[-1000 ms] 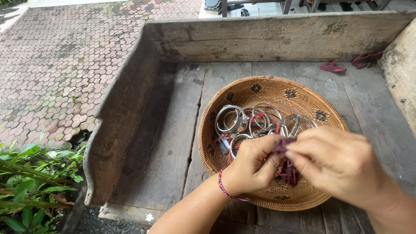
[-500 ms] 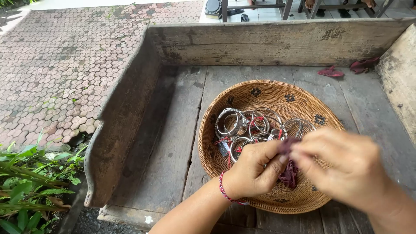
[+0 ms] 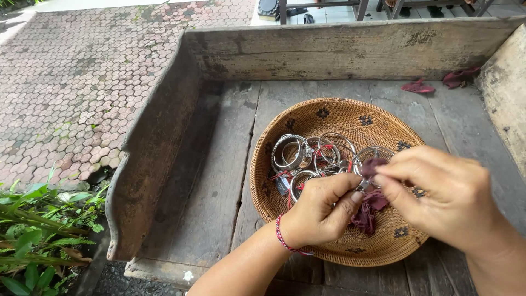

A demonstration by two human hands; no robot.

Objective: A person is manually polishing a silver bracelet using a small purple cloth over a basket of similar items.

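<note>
A round woven basket [image 3: 307, 123] sits on a weathered wooden bench [image 3: 219, 175] and holds several silver bangles [image 3: 307, 153], some with red string. Over the basket's near side, my left hand [image 3: 320, 211], a red cord bracelet on its wrist, pinches a small silver piece and a bunch of dark maroon thread [image 3: 368, 211]. My right hand [image 3: 444, 189] pinches the upper end of the same maroon thread [image 3: 374, 164]. Both hands meet above the basket's middle. What the small silver piece is stays partly hidden by my fingers.
The bench has raised wooden sides at the left [image 3: 148, 164], back [image 3: 339, 49] and right. Two maroon cloth scraps [image 3: 419, 86] lie at the back right. Patterned brick paving [image 3: 71, 77] lies to the left, green plants [image 3: 38, 230] at lower left.
My hands have shifted slightly, fingers working the maroon thread, and the view has tilted a little. The basket and bangles stay where they were.
</note>
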